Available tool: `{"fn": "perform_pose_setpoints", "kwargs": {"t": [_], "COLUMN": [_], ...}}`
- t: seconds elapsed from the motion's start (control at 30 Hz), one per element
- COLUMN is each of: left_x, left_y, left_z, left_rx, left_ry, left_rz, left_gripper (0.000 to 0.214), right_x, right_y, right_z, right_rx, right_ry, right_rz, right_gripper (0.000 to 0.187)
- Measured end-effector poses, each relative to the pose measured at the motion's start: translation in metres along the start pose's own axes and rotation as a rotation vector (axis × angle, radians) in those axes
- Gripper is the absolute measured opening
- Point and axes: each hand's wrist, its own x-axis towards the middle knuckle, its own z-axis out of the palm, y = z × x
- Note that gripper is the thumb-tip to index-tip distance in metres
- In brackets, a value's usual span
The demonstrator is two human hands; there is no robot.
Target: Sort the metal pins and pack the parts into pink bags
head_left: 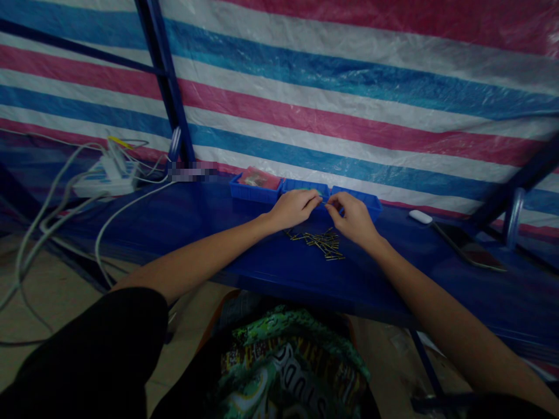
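Over the blue bench my left hand [293, 207] and my right hand [350, 215] meet fingertip to fingertip, both closed in a pinch. Between the fingertips a thin pin [324, 202] just shows; its ends are hidden by the fingers. Below the hands lies a loose pile of thin brass-coloured pins [325, 241], pointing in different directions. Behind the hands stand three small blue bins: the left bin [251, 192] holds a reddish packet [261, 177], while the middle bin [301, 185] and right bin [371, 202] are partly covered by my hands.
On the right of the bench [271, 265] lie a white oval case [420, 217] and a dark phone [469, 245]. To the left, a white power strip [107, 181] trails several cables. Blue frame posts [168, 87] and a striped plastic sheet [349, 87] stand behind.
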Motion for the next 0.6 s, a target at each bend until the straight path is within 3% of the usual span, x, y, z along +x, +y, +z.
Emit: {"fn": "perform_pose_setpoints", "kwargs": {"t": [0.6], "left_x": [-0.0007], "left_y": [0.0003], "left_z": [0.0008], "left_rx": [0.023], "left_ry": [-0.089], "left_rz": [0.04], "left_gripper": [0.016], "right_x": [-0.0002], "right_y": [-0.0005], "right_z": [0.0003], "right_rx": [-0.021], "right_ry": [-0.03], "right_rz": [-0.012], "right_gripper": [0.008]}}
